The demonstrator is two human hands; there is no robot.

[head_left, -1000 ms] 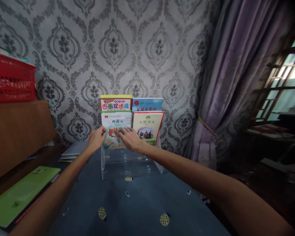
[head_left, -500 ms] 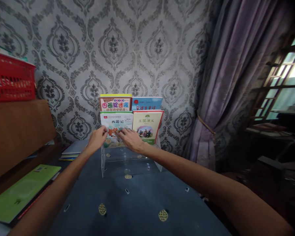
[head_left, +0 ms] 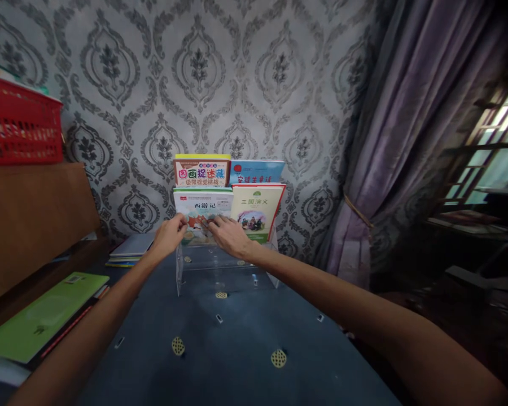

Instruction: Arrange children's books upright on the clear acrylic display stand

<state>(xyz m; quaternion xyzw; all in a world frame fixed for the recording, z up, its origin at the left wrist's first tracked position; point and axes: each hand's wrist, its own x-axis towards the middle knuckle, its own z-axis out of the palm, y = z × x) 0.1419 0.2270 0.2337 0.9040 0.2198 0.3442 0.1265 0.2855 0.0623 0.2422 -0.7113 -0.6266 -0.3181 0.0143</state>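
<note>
A white picture-covered book point(head_left: 205, 204) with a fox on its front leans upright in the front left of a clear acrylic book stand point(head_left: 220, 258). My left hand point(head_left: 169, 234) pinches its left edge between thumb and fingers. My right hand point(head_left: 231, 234) lies over the lower right part of its cover, fingers bent against it; the thumb is hidden. Right beside it stands a cream book with a red edge point(head_left: 257, 208). In the row behind are a brown and yellow book point(head_left: 202, 172) and a blue book point(head_left: 260, 169).
The stand rests on a dark blue patterned tablecloth point(head_left: 220, 349) against a wallpapered wall. At the left are a green book point(head_left: 46, 316), a small stack of books point(head_left: 131, 248), a brown box point(head_left: 34, 225) and a red basket point(head_left: 21, 124). A purple curtain point(head_left: 376, 141) hangs at the right.
The white book sits slightly lower against its neighbours, with both hands still on it. The whole view has shifted a little.
</note>
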